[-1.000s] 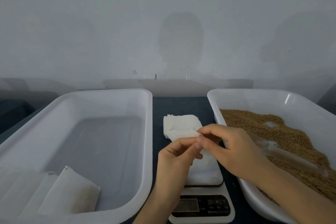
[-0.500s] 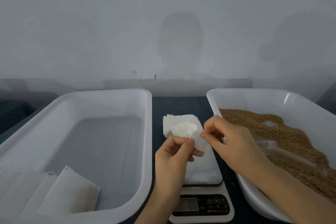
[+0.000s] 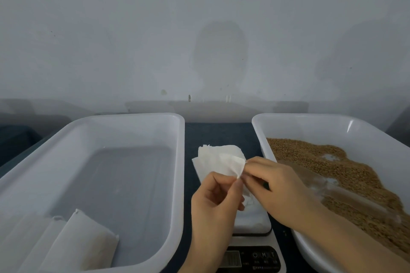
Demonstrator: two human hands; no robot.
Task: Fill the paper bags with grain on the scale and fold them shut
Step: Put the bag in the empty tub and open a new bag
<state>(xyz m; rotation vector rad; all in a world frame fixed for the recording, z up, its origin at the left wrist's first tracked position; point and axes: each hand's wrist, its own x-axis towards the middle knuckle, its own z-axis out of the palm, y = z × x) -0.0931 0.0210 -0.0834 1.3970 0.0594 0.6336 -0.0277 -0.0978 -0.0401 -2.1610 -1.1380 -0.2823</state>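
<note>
Status: one bag in hand, not yet filled.

Both hands are on a single empty paper bag (image 3: 223,162), held just above the scale (image 3: 253,223) in the gap between the two tubs. The left hand (image 3: 216,204) pinches the bag's near edge between thumb and fingertips. The right hand (image 3: 279,188) pinches the same end from the other side. We judge this to be the mouth being pulled apart, so the opening step is under way.

Done so far: the left tub (image 3: 180,162) holds a plump, folded-over filled bag (image 3: 82,246) in its near corner.

Left to do: open this bag, load it with grain (image 3: 321,162) from the right tub (image 3: 258,137), weigh it, fold it and set it aside. Plenty of grain remains.

Unclear:
- The pale shapes left of the filled bag are cut off by the frame, so they may be more bags but we cannot count them.
- More white paper lies behind the held bag, and we cannot tell whether it is one sheet or a stack.
- The scale's display is too dim to read, and its platform sits mostly under the hands.
- A clear object (image 3: 346,195) lying in the grain may be a scoop, but its outline is faint.
</note>
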